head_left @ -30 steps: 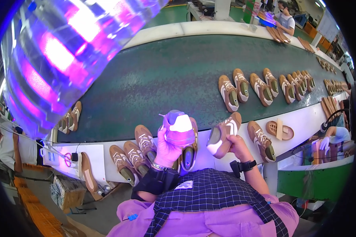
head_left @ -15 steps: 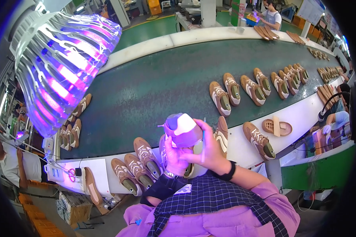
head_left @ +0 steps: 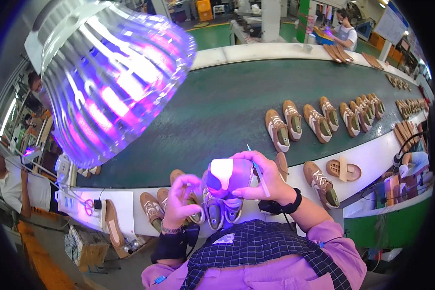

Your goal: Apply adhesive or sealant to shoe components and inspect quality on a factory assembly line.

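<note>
My right hand (head_left: pixel 270 181) grips a sneaker (head_left: pixel 237 173), its end with a white patch turned up and tinted purple by the lamp. A thin pen-like tool (head_left: pixel 262 182) lies across the same hand, its tip pointing away from me. Just left of the sneaker is my left hand (head_left: pixel 181 197), apart from it and slightly blurred, with fingers spread and nothing seen in them. Below the held sneaker stand a pair of brown sneakers (head_left: pixel 213 212) with dark green insides. The held sneaker's underside is hidden.
A large ribbed lamp (head_left: pixel 116 82) glows purple at upper left. Brown sneakers (head_left: pixel 277 129) stand in rows on the green conveyor belt (head_left: pixel 217 106). On the white ledge are another sneaker (head_left: pixel 321 183), a sole (head_left: pixel 352 171) and red scissors (head_left: pixel 89 207). Other people work around the line.
My left hand has come off the sneaker and moved left, opening. The right hand still holds the sneaker, now turned differently. My view has shifted, so the lamp looms larger.
</note>
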Demonstrator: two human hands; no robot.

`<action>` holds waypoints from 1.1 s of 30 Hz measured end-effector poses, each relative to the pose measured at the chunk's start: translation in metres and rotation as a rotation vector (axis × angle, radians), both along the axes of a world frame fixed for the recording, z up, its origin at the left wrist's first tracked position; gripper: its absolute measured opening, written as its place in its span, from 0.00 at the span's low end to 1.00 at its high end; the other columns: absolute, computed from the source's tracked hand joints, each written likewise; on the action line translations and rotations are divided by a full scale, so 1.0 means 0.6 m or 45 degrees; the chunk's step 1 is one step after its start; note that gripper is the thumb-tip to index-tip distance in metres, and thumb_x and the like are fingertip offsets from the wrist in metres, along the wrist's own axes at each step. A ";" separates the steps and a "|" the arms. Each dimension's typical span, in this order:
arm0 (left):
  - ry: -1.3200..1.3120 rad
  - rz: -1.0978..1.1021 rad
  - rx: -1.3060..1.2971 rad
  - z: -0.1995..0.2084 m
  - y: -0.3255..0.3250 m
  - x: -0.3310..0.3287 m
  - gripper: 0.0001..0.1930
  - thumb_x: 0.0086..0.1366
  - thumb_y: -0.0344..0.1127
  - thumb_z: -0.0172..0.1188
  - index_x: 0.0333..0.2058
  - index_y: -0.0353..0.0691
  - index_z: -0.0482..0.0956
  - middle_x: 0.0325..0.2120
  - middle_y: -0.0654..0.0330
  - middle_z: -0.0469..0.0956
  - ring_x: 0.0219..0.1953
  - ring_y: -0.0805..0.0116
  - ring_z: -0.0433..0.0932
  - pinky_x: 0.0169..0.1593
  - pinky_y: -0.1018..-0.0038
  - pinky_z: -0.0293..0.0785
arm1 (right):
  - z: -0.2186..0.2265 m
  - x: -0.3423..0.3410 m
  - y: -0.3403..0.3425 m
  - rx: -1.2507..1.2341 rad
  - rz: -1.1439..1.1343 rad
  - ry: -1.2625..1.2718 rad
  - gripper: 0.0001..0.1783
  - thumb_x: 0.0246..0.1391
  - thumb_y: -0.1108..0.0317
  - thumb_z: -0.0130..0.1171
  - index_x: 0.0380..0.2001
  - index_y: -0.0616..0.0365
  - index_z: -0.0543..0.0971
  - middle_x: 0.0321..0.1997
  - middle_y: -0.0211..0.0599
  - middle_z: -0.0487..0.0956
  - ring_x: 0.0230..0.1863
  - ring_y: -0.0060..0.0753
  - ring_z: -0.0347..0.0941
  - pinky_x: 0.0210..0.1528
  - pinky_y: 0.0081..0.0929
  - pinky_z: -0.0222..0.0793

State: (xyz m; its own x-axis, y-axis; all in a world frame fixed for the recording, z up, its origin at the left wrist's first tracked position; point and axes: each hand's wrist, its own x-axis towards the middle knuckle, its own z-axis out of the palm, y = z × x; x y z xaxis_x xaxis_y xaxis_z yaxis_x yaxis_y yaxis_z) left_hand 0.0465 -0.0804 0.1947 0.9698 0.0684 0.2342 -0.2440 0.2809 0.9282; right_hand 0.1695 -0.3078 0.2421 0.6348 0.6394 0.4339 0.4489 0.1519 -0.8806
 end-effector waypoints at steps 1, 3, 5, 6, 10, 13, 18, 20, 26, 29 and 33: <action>-0.035 0.149 0.137 0.001 -0.008 0.007 0.44 0.37 0.40 0.77 0.52 0.32 0.64 0.47 0.54 0.70 0.51 0.64 0.71 0.55 0.69 0.66 | 0.000 -0.003 0.003 -0.003 0.023 0.012 0.39 0.32 0.60 0.75 0.49 0.61 0.69 0.44 0.38 0.76 0.44 0.27 0.74 0.47 0.25 0.69; 0.051 -0.018 0.312 0.001 -0.024 0.010 0.48 0.34 0.38 0.79 0.55 0.34 0.61 0.52 0.56 0.67 0.54 0.66 0.66 0.58 0.68 0.61 | -0.003 -0.009 0.010 -0.046 0.199 0.066 0.40 0.32 0.61 0.75 0.50 0.61 0.69 0.44 0.38 0.76 0.45 0.27 0.73 0.49 0.26 0.68; 0.108 -0.140 0.106 -0.004 -0.042 0.011 0.43 0.35 0.37 0.78 0.52 0.35 0.66 0.48 0.58 0.71 0.51 0.70 0.69 0.55 0.70 0.65 | -0.009 -0.011 0.020 -0.100 0.268 -0.001 0.40 0.33 0.62 0.75 0.51 0.61 0.69 0.45 0.39 0.75 0.48 0.29 0.72 0.52 0.27 0.66; 0.119 -0.148 0.080 -0.007 -0.043 0.009 0.43 0.35 0.37 0.78 0.52 0.35 0.66 0.48 0.58 0.71 0.51 0.70 0.69 0.55 0.70 0.65 | -0.011 -0.014 0.022 -0.109 0.294 0.076 0.40 0.32 0.63 0.75 0.51 0.61 0.68 0.46 0.38 0.74 0.49 0.29 0.71 0.53 0.27 0.65; 0.165 0.004 0.128 -0.026 -0.048 0.002 0.35 0.36 0.34 0.76 0.46 0.35 0.73 0.40 0.62 0.77 0.42 0.74 0.75 0.48 0.74 0.70 | -0.017 -0.016 0.032 -0.135 0.327 0.015 0.36 0.41 0.58 0.68 0.52 0.62 0.67 0.48 0.40 0.74 0.49 0.33 0.70 0.53 0.30 0.64; 0.099 0.115 0.177 -0.038 -0.053 -0.002 0.31 0.36 0.33 0.76 0.43 0.34 0.75 0.36 0.62 0.78 0.39 0.74 0.76 0.45 0.76 0.71 | -0.016 -0.029 0.039 -0.074 0.236 0.061 0.28 0.50 0.60 0.58 0.52 0.62 0.66 0.49 0.40 0.73 0.47 0.30 0.70 0.51 0.29 0.65; 0.098 0.175 0.020 -0.044 -0.058 -0.006 0.32 0.35 0.34 0.77 0.43 0.34 0.75 0.35 0.63 0.79 0.38 0.75 0.76 0.44 0.75 0.72 | 0.003 -0.026 0.027 0.275 0.042 0.157 0.18 0.59 0.67 0.45 0.50 0.64 0.65 0.40 0.39 0.74 0.42 0.22 0.70 0.45 0.24 0.68; 0.093 0.191 -0.012 -0.043 -0.054 -0.006 0.32 0.35 0.34 0.77 0.43 0.33 0.75 0.35 0.63 0.78 0.38 0.75 0.76 0.44 0.75 0.72 | 0.012 -0.029 0.020 0.263 0.142 0.289 0.16 0.59 0.69 0.47 0.49 0.64 0.66 0.38 0.37 0.74 0.40 0.21 0.71 0.43 0.22 0.68; 0.105 0.180 0.032 -0.042 -0.046 -0.004 0.40 0.34 0.32 0.75 0.50 0.28 0.69 0.42 0.58 0.77 0.44 0.69 0.76 0.50 0.73 0.70 | 0.018 -0.041 0.033 0.315 0.192 0.456 0.08 0.59 0.73 0.51 0.41 0.63 0.69 0.33 0.34 0.75 0.31 0.17 0.73 0.34 0.15 0.70; 0.099 0.161 -0.044 -0.037 -0.047 -0.002 0.41 0.34 0.33 0.75 0.51 0.28 0.69 0.42 0.57 0.77 0.44 0.68 0.76 0.50 0.72 0.70 | 0.017 -0.049 0.047 0.515 0.221 0.659 0.08 0.59 0.72 0.51 0.40 0.62 0.69 0.31 0.33 0.75 0.31 0.16 0.73 0.33 0.16 0.71; 0.074 0.199 -0.073 -0.028 -0.048 -0.003 0.41 0.34 0.33 0.75 0.50 0.28 0.69 0.43 0.57 0.77 0.44 0.67 0.77 0.50 0.71 0.70 | 0.022 -0.054 0.046 0.412 0.209 0.734 0.06 0.59 0.73 0.50 0.39 0.62 0.69 0.30 0.32 0.76 0.30 0.15 0.73 0.33 0.15 0.70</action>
